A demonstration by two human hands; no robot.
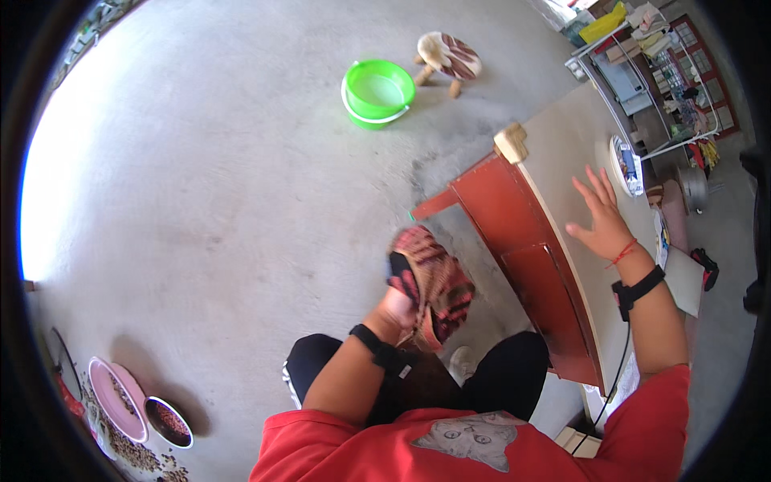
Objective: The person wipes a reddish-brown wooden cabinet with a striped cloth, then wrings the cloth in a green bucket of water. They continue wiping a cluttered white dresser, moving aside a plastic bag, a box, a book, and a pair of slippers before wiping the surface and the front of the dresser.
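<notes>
My left hand [399, 310] is inside or under a striped knitted item [437, 283], which looks like slippers, in red, black and tan, and holds it above the floor between my knees. The item is slightly blurred, and it hides my fingertips. To the right, my right hand [596, 220] hovers over the pale tabletop [566, 162] of a red wooden table [500, 211] with its fingers spread and nothing in them. A pale wooden block [511, 143] sits on the table's near-left corner. Beyond my right hand lies a white plate [623, 165] with small packets on it.
A green bucket [378, 93] with a white handle and a stool [450, 57] with a patterned seat stand on the concrete floor ahead. At lower left are a pink basin [117, 397] and a metal bowl [170, 422] of reddish pieces. A metal rack [641, 90] holds household goods at upper right.
</notes>
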